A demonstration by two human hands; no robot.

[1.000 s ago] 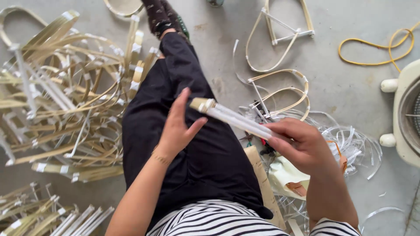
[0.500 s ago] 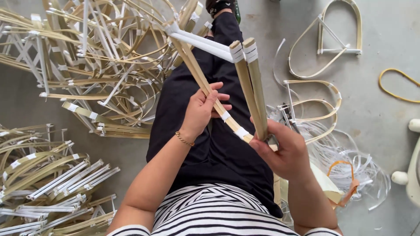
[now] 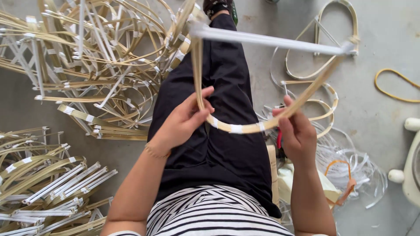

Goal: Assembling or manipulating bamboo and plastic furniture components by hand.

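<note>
I hold a bent bamboo frame (image 3: 245, 127) above my lap, a tan strip curved into a U with white tape wraps and a white straight bar across its top. My left hand (image 3: 186, 120) grips the left side of the curve near its bottom. My right hand (image 3: 297, 133) grips the right side of the curve. The frame is spread wide between both hands. My legs in black trousers (image 3: 223, 87) stretch away beneath it.
A large heap of similar bamboo frames (image 3: 96, 65) lies at the left, with another stack (image 3: 43, 183) at lower left. Finished loops (image 3: 323, 48) lie on the concrete floor at upper right. White plastic strips (image 3: 354, 170) and a white appliance (image 3: 411, 166) are at right.
The frame was held folded and narrow; now both hands have pulled its sides apart, opening the strip into a wide U with the white bar stretched across the top.
</note>
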